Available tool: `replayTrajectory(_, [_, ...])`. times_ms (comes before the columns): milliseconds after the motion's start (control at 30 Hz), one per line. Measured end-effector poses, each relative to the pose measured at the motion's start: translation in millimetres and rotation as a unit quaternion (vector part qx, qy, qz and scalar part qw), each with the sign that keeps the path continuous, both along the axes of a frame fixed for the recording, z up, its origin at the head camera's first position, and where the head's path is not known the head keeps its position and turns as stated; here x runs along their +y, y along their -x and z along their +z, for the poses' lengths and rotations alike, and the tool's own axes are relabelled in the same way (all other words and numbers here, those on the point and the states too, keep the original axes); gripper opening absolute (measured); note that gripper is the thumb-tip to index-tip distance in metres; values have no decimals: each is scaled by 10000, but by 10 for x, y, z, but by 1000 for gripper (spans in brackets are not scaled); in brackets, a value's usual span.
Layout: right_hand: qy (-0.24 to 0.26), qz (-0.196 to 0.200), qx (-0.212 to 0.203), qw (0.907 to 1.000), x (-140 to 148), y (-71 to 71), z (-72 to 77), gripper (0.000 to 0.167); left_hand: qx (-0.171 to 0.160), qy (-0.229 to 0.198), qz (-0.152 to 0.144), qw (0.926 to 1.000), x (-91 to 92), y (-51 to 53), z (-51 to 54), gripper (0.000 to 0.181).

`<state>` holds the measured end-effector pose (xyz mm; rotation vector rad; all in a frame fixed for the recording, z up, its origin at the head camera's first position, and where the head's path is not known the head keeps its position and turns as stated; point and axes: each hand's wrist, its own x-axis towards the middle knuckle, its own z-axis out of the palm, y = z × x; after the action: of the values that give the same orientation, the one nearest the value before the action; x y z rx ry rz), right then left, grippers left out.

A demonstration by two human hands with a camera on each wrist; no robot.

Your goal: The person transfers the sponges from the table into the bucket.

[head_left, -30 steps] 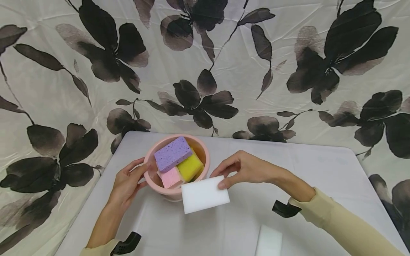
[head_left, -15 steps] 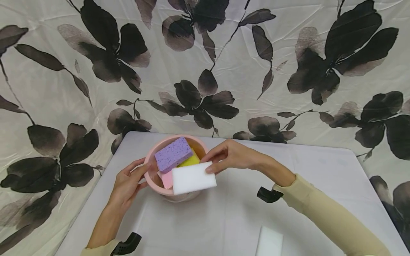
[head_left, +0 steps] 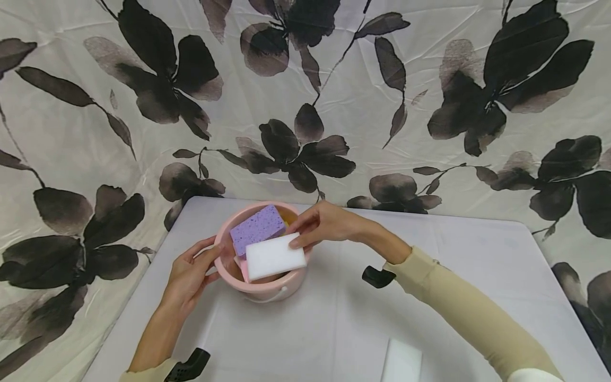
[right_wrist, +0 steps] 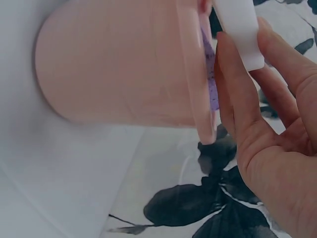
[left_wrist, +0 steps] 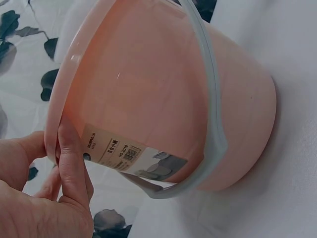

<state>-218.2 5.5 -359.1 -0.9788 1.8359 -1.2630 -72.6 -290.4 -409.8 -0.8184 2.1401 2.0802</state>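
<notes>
A pink bucket (head_left: 238,285) with a pale handle (left_wrist: 213,99) stands on the table. My left hand (head_left: 188,276) pinches its rim at the left, thumb on one side and fingers on the other. Over the bucket's mouth, my right hand (head_left: 329,225) pinches a white sponge (head_left: 274,257) by its right end. In the right wrist view that white sponge (right_wrist: 241,34) sits between thumb and fingers, just above the rim. Inside the bucket lies a purple sponge (head_left: 258,228). A pink sponge (head_left: 243,268) shows partly beneath; the yellow one is mostly hidden.
Another white block (head_left: 402,361) lies on the white-covered table (head_left: 334,329) at the front, cut off by the view's lower edge. A floral cloth (head_left: 382,106) hangs behind the table. The bucket wears a printed label (left_wrist: 133,151).
My right hand has carried the white sponge left and away from me, from the bucket's near right edge to over its mouth, covering the yellow sponge. The left hand stays on the rim.
</notes>
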Motion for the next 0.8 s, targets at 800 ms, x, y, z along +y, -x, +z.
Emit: replayTrajectory(800, [-517,-816,2339,9674,-227,-126,24,23,25,-154,-23,9999,-4,8,15,65])
